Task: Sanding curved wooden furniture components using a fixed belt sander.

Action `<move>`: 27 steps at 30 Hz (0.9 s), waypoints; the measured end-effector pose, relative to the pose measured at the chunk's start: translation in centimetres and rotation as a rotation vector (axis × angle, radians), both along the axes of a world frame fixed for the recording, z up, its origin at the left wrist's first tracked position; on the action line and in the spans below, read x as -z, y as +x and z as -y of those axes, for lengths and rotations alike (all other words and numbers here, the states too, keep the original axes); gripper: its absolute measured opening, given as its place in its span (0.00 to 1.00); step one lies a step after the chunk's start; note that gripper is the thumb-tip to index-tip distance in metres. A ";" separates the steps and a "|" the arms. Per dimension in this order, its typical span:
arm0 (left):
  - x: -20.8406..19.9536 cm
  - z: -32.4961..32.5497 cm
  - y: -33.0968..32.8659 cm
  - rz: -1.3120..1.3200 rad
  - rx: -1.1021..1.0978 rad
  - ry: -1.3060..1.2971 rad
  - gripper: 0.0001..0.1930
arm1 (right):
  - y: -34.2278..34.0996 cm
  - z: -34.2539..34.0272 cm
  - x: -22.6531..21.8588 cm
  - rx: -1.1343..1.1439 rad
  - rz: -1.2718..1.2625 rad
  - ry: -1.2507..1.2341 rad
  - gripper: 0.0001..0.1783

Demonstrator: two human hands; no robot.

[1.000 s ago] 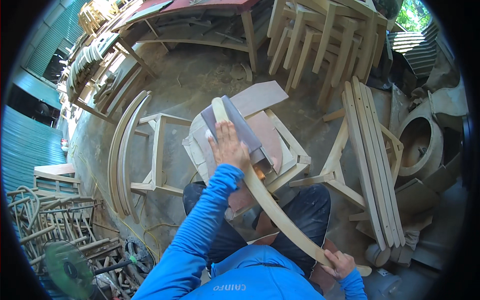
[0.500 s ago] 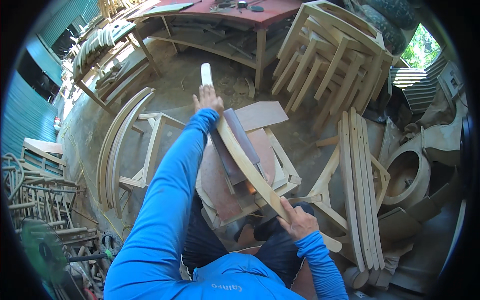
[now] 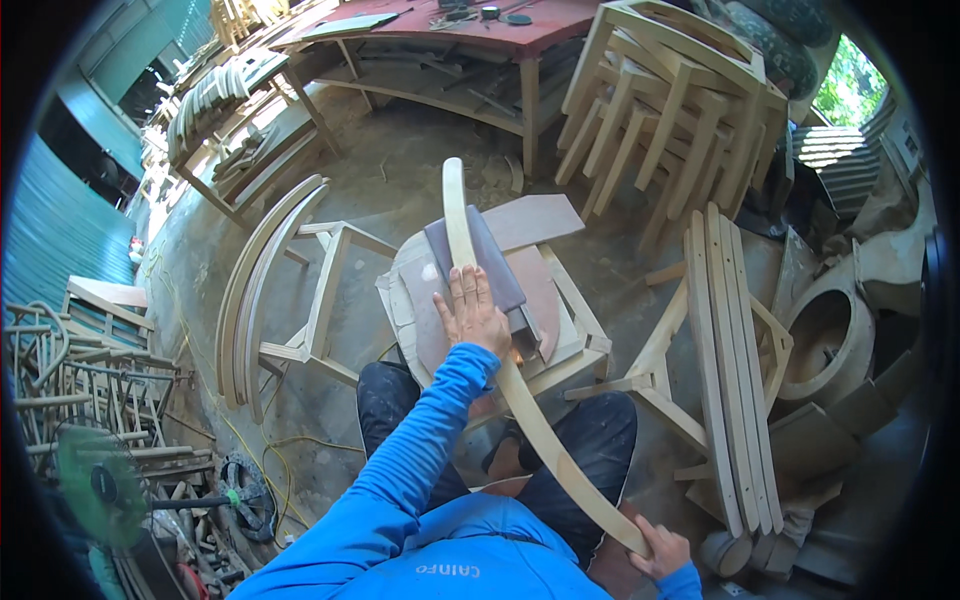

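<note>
A long curved wooden slat (image 3: 530, 410) lies across the brown belt of what looks like an upturned belt sander (image 3: 490, 255). Fingers outstretched, my left hand (image 3: 472, 315) rests flat on top of the slat near the belt. At the slat's near end, to the lower right, my right hand (image 3: 660, 550) is closed around the wood; some of its fingers are hidden. The slat's far end sticks out past the belt. Under the sander is a low wooden stand (image 3: 565, 370) with boards on top, between my knees. A small orange glow shows at the sander's near end.
Several curved slats (image 3: 250, 290) lean on a wooden frame (image 3: 325, 290) at left. On the right, straight drilled slats (image 3: 725, 370) rest on another frame (image 3: 655, 370). Stacked chair frames (image 3: 670, 110) and a red-topped table (image 3: 430, 25) stand behind. A fan (image 3: 100, 485) is at lower left.
The slat has slid toward me and to the right across the belt. My left hand moved from its far end to near the belt; my right hand shifted down to the near end.
</note>
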State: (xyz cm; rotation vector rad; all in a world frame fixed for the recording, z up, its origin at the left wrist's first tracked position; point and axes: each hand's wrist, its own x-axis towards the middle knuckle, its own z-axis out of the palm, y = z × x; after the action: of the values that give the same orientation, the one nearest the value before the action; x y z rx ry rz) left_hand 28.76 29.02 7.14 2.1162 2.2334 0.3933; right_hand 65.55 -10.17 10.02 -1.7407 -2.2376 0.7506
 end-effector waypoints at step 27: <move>-0.7 -1.7 -0.2 0.055 -0.122 -0.030 0.45 | -6.6 -6.4 0.4 0.100 -0.148 0.337 0.31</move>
State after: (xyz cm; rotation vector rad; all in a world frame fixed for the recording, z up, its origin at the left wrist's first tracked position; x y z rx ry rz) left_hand 28.53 30.67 7.84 1.9361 2.3293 0.4154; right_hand 58.96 -3.78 9.61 -1.5660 -2.0233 0.4338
